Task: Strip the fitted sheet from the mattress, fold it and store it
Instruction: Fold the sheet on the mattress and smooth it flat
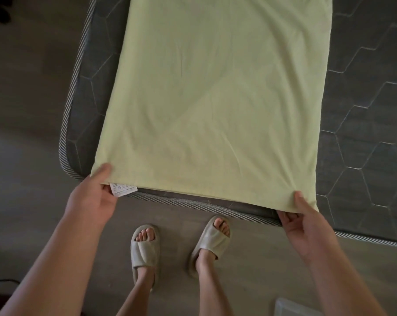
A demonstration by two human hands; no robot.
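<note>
Fitted sheet (211,99) is found off the mattress (363,133) and laid flat on top of it as a long folded strip, pale yellow-green. It runs away from the near edge, and the far end is cut off by the frame. Stripping is judged done, folding partway, storing not yet done.

Handling: the sheet is judged light, soft and limp. No shape is kept on its own. Layers are expected to slide over each other and to sag if lifted from one point only. It is not fragile, and a few shallow creases are visible. The best hold is judged to be the two near corners, pinched through all layers, so an even fold can be carried. A care label (123,189) is exposed at the near-left corner, just beside the fingers there.

Left hand (95,197) is clamped on the near-left corner, with the thumb laid on top and the fingers tucked beneath. Right hand (304,226) is clamped on the near-right corner, with the thumb on top and the fingers curled under the edge.

Beige slippers (145,247) are worn on the floor (33,110). A pale object (290,306) at lower right cannot be identified.
</note>
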